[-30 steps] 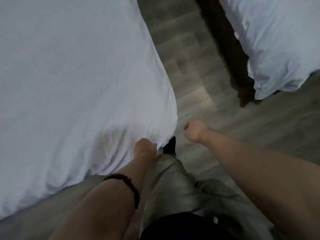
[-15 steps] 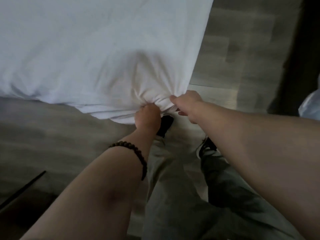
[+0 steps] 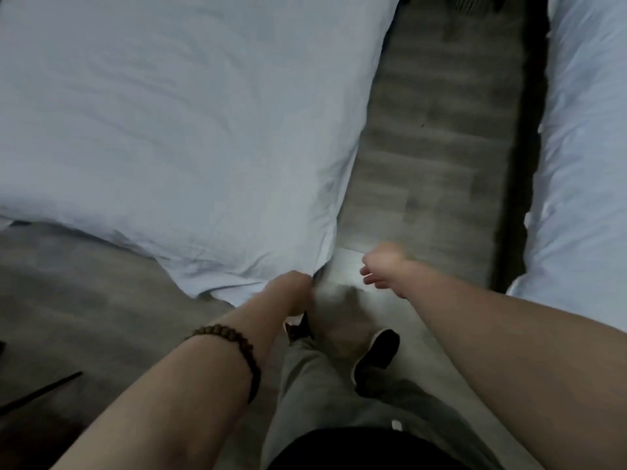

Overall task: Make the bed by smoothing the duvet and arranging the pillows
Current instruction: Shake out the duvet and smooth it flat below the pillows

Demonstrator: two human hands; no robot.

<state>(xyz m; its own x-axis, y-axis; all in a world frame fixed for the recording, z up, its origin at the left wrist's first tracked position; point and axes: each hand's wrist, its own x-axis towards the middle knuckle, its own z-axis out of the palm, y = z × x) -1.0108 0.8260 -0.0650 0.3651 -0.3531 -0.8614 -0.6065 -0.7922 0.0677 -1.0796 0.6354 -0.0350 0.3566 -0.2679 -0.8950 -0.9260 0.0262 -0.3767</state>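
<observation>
The white duvet [image 3: 176,123] covers the bed at the upper left, and its near right corner hangs over the bed's edge toward the floor. My left hand [image 3: 293,291], with a beaded bracelet on its wrist, is curled at that corner and grips the fabric; creases run toward it. My right hand [image 3: 381,266] is blurred, hangs free over the floor to the right of the corner, and holds nothing in its loosely curled fingers. No pillow is in view.
A second bed with white bedding [image 3: 583,157] and a dark frame [image 3: 524,171] stands on the right. A grey wooden floor aisle [image 3: 437,137] runs between the beds. My legs and a black shoe [image 3: 376,354] are below. A dark object [image 3: 37,396] lies at the lower left.
My right hand has let go of the duvet corner and moved off to the right. The left hand stays at the corner. The view has swung, bringing the second bed back in.
</observation>
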